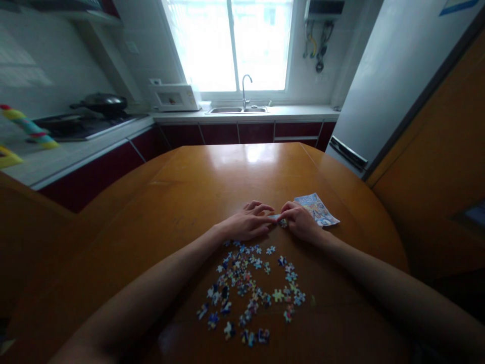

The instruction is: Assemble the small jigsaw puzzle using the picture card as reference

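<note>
Small joined jigsaw puzzle pieces point(275, 217) lie on the table between my two hands. My left hand point(248, 221) rests with its fingers spread, the index fingertip touching the left side of these pieces. From the right, my right hand point(301, 222) has its fingers bent together, thumb and index finger on a puzzle piece point(283, 223) at the right end; the palm side is hidden. Closer to me, loose puzzle pieces point(242, 273) are scattered in a rough ring, picture colours mostly blue, white and pink. A printed picture sheet point(317, 209) lies just beyond my right hand.
The wooden table point(182, 192) has a rounded edge. Beyond it are a counter with a sink point(227, 109), a faucet point(244, 91) and a microwave point(176, 97). A pan point(102, 102) sits on the stove at left. A fridge point(371, 86) stands at right.
</note>
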The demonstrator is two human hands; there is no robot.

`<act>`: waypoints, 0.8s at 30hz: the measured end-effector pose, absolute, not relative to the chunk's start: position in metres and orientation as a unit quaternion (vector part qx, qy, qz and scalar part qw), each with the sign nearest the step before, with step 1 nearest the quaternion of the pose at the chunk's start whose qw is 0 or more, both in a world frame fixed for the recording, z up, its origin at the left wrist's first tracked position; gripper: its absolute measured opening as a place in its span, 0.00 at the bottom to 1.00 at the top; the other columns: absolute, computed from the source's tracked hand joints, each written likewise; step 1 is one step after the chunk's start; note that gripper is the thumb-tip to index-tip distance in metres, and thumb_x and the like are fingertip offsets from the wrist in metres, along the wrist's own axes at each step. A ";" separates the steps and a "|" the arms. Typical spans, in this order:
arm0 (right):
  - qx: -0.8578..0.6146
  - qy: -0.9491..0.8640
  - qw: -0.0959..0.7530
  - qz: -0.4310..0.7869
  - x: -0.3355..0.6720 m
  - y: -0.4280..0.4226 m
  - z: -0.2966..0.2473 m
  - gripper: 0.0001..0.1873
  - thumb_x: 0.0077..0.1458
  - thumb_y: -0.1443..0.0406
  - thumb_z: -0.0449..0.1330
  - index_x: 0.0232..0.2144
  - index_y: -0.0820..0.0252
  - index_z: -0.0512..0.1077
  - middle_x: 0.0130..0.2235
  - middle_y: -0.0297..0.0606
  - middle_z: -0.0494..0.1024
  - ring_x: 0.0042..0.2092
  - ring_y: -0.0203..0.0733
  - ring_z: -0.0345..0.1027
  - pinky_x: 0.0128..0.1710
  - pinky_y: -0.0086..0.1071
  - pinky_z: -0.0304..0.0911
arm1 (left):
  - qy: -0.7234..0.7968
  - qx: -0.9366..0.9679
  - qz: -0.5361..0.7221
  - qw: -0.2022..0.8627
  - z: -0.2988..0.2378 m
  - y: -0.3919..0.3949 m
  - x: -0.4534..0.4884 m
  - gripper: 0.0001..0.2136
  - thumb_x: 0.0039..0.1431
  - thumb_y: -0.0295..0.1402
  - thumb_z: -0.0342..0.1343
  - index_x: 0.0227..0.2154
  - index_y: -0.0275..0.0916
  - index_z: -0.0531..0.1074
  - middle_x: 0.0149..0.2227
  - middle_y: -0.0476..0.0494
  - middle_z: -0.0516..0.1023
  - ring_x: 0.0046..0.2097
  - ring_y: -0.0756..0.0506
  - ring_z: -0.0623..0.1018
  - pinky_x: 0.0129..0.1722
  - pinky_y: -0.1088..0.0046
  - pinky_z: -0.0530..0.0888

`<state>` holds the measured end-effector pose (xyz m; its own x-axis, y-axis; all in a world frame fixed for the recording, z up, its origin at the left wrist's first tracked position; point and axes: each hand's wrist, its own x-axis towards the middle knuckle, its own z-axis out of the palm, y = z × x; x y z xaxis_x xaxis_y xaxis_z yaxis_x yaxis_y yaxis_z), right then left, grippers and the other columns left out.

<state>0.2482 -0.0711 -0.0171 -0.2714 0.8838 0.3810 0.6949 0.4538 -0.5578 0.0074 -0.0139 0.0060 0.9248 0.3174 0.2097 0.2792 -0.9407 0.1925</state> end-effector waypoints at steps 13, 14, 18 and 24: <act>-0.533 -0.752 0.361 0.146 0.256 -0.066 -0.014 0.11 0.55 0.74 0.58 0.34 0.60 0.80 0.36 0.41 0.77 0.40 0.43 0.70 0.43 0.35 0.65 | 0.170 0.966 0.155 0.115 0.008 -0.011 0.007 0.16 0.71 0.42 0.46 0.56 0.53 0.71 0.59 0.44 0.68 0.60 0.38 0.62 0.63 0.51 0.61; -0.535 -0.754 0.352 0.149 0.257 -0.066 -0.014 0.10 0.55 0.73 0.58 0.35 0.61 0.80 0.37 0.41 0.77 0.39 0.42 0.70 0.42 0.34 0.65 | 0.171 0.967 0.153 0.112 0.007 -0.010 0.006 0.16 0.71 0.42 0.46 0.56 0.53 0.71 0.59 0.44 0.68 0.60 0.38 0.62 0.63 0.51 0.61; -0.545 -0.764 0.308 0.157 0.262 -0.068 -0.009 0.09 0.56 0.70 0.60 0.38 0.62 0.80 0.35 0.41 0.77 0.34 0.40 0.70 0.37 0.32 0.64 | 0.174 0.971 0.128 0.100 0.005 -0.009 0.006 0.17 0.70 0.44 0.46 0.59 0.58 0.67 0.61 0.45 0.65 0.61 0.37 0.60 0.63 0.50 0.60; -0.555 -0.770 0.266 0.166 0.265 -0.073 -0.002 0.09 0.57 0.68 0.59 0.35 0.60 0.80 0.33 0.39 0.81 0.33 0.40 0.71 0.35 0.31 0.62 | 0.190 0.974 0.085 0.087 0.001 -0.009 0.007 0.18 0.71 0.47 0.43 0.60 0.62 0.64 0.64 0.49 0.61 0.62 0.36 0.58 0.64 0.47 0.56</act>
<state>0.2648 -0.0732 -0.0022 -0.2424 0.9438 0.2249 0.7667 0.3284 -0.5517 0.0075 -0.0085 0.0007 0.9129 0.3859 0.1326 0.3562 -0.9122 0.2024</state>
